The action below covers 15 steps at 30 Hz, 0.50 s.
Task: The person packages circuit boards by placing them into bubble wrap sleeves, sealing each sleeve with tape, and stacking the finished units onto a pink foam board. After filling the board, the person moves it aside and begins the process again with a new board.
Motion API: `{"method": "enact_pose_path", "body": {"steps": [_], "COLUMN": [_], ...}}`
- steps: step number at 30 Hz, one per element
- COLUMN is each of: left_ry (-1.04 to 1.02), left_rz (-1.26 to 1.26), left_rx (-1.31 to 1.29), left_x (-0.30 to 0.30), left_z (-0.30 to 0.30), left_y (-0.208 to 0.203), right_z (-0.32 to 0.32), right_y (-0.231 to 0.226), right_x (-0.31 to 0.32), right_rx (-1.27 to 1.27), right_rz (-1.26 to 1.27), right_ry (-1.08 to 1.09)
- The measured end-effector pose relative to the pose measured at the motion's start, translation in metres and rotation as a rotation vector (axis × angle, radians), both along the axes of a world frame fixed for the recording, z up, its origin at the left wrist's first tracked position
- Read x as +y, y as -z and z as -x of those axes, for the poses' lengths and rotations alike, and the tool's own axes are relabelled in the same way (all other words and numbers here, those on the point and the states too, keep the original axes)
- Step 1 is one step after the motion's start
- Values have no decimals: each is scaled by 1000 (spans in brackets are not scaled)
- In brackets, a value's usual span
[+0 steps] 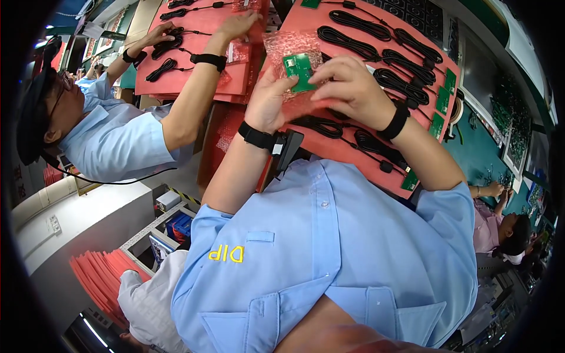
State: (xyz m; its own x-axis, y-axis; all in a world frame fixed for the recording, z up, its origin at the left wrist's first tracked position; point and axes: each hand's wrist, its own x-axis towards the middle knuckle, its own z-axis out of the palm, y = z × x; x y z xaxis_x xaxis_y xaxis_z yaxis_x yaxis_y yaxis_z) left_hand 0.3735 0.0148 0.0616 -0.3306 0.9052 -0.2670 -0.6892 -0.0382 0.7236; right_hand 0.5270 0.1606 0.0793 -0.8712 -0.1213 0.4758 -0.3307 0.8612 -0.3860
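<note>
A green circuit board (pixel 302 81) with a white connector lies against a clear pinkish bubble-wrap bag (pixel 292 42), above the near left part of the pink foam sheet. My left hand (pixel 268 103) grips the board at its left edge, thumb on its face, with the wrap behind it. My right hand (pixel 353 88) is at the board's right edge, its fingers bent in toward it. Whether those fingertips pinch the board or the wrap is hard to see. Black bands sit on both my wrists.
Bundled black cables (pixel 347 42) with green boards (pixel 444 100) at their ends lie in rows on the pink foam sheet (pixel 288 25). At left, a co-worker (pixel 118 141) reaches over another foam sheet with cables. Stacked pink sheets (pixel 103 276) stand lower left.
</note>
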Motion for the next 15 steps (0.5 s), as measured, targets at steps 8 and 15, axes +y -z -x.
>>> {"method": "enact_pose_path", "body": {"steps": [8,15], "left_ry": [-26,3], "left_rz": [-125,7], "left_rx": [-9,301], "left_x": [-28,-47], "left_z": [-45,-64], "left_y": [-40,-29], "right_z": [7,-10], "right_y": [8,-14], "right_x": [-6,-11], "right_rx": [121,-351], "right_rz": [638,990], "right_ry": [426,-11]}}
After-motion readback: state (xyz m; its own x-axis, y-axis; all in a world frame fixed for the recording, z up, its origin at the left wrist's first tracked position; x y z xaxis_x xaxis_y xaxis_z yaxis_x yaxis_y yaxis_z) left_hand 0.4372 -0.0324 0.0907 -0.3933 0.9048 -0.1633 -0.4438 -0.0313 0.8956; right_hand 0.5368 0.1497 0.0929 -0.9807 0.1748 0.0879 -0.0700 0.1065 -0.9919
